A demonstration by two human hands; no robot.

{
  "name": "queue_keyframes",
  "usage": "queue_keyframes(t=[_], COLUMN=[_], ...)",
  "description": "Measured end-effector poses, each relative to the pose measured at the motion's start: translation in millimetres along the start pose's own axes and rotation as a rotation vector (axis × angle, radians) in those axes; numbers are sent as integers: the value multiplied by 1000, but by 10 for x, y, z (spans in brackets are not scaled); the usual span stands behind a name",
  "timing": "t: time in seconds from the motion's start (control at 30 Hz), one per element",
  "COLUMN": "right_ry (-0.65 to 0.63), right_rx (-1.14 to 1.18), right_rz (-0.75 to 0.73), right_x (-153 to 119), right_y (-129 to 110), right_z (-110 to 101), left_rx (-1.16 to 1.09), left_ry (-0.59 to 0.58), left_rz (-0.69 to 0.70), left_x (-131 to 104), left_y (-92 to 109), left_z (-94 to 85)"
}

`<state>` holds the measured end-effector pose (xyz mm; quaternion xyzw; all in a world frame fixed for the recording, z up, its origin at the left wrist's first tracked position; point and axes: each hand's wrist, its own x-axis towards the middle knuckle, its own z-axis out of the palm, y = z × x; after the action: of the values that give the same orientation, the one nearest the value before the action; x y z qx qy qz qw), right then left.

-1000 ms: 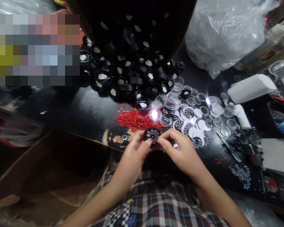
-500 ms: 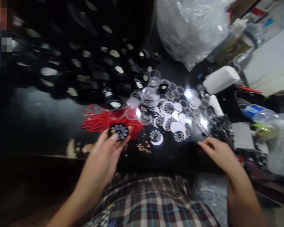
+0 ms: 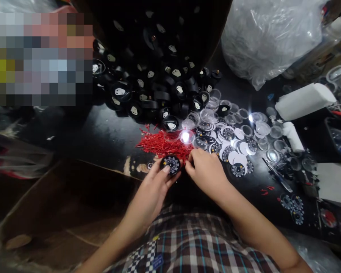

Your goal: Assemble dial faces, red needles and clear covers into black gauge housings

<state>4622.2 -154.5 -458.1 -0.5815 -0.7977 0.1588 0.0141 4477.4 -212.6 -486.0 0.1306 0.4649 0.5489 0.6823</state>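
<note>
My left hand [image 3: 152,191] holds a round black gauge [image 3: 174,165] face up, its thumb resting on the printed dial. Right beside it, my right hand [image 3: 208,172] has its fingers curled together at the edge of a pile of thin red pointers [image 3: 163,144]. Whatever those fingertips pinch, if anything, is hidden. Loose dial discs [image 3: 229,132], black with white marks, lie mixed with white discs beyond my right hand. Clear round covers [image 3: 207,115] are scattered behind them. Many black gauge housings [image 3: 170,124] with pale metal plates are heaped farther back.
Tweezers [image 3: 277,175] lie on the black table to the right, near a few loose red pointers [image 3: 267,190]. A white roll [image 3: 305,101] and a large clear plastic bag [image 3: 269,41] stand behind. Part of another person is blurred at upper left.
My right hand has moved left from the table's right side to beside the gauge and red pile. My left hand keeps hold of the gauge. The view has shifted left.
</note>
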Motion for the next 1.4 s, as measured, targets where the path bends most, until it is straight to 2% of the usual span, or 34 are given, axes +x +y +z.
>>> queue_keyframes(t=[0.2, 0.3, 0.37, 0.47, 0.53, 0.6, 0.67, 0.77, 0.87, 0.97, 1.13, 1.27, 1.4], right_ry=[4, -46, -82, -128, -148, -141, -73, 79, 29, 10, -23, -11, 26], right_rx=[174, 256, 272, 224, 135, 36, 23, 192, 256, 103, -67, 53, 100], right_rz=[-1, 26, 92, 281, 412, 512, 490, 230, -17, -74, -45, -71, -56], right_x=[-13, -176, -402, -866, -1156, -1328, -1322, -997, -533, -211, -68, -90, -109], right_y=[71, 242, 498, 1075, 1441, 1624, 1542, 1026, 449, 137, 89, 124, 137], right_z=[-64, -175, -276, -443, -539, -595, -586, -440, -223, -57, 5, -33, -41], left_rx=[-69, -45, -23, -8, -10, -21, -33, -39, 4, 36, -15, -62, -65], left_ry=[-24, -16, 15, 64, 56, 34, 10, 7, 30, 42, -3, -41, -20], left_rz=[82, 112, 98, 45, -1, -40, -53, -18, 60, 59, -7, 13, 62], left_x=[21, -43, -89, -128, -113, -63, 4, 65, 30, -58, -121, -88, -42], left_y=[-2, 57, 90, 101, 82, 53, 28, 17, 33, 28, -50, -73, -57], left_z=[72, 46, 2, -63, -70, -32, 34, 120, 115, 45, 3, 78, 167])
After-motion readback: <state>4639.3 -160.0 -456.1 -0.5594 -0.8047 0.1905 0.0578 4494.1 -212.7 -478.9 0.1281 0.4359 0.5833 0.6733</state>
